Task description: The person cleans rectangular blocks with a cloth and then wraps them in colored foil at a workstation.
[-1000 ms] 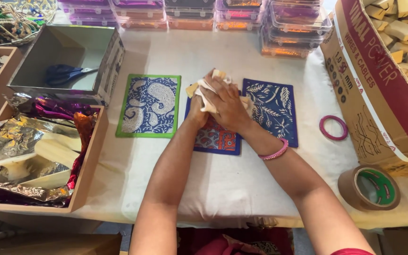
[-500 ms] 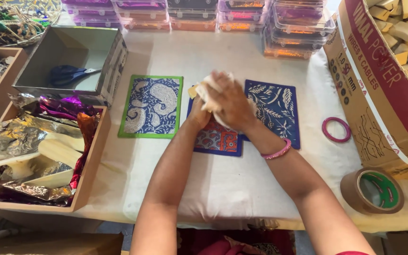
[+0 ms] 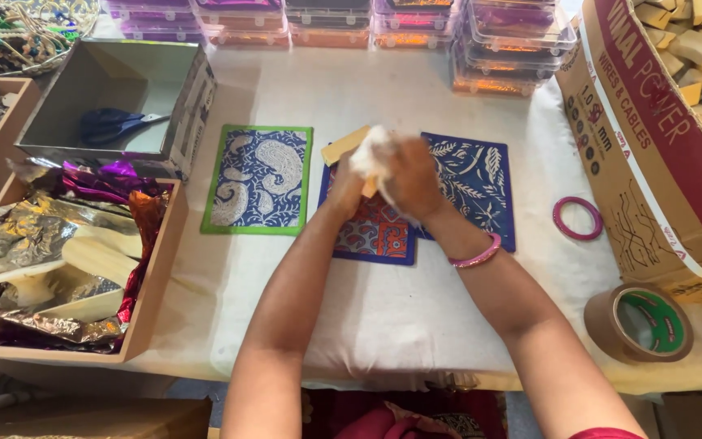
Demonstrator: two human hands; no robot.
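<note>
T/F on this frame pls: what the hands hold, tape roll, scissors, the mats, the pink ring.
1. Both hands grip a pale wooden piece wrapped in white cloth. True: the left hand and right hand meet around the wooden piece and white cloth.
2. The brown tape roll lies in the grey box. False: it lies on the table's white cover, near the right edge.
3. Blue-handled scissors lie in the grey box. True.
4. The green-bordered mat is under the hands. False: it lies left of them, uncovered.
5. The loose pink ring is on the left wrist. False: it lies on the cover.
</note>
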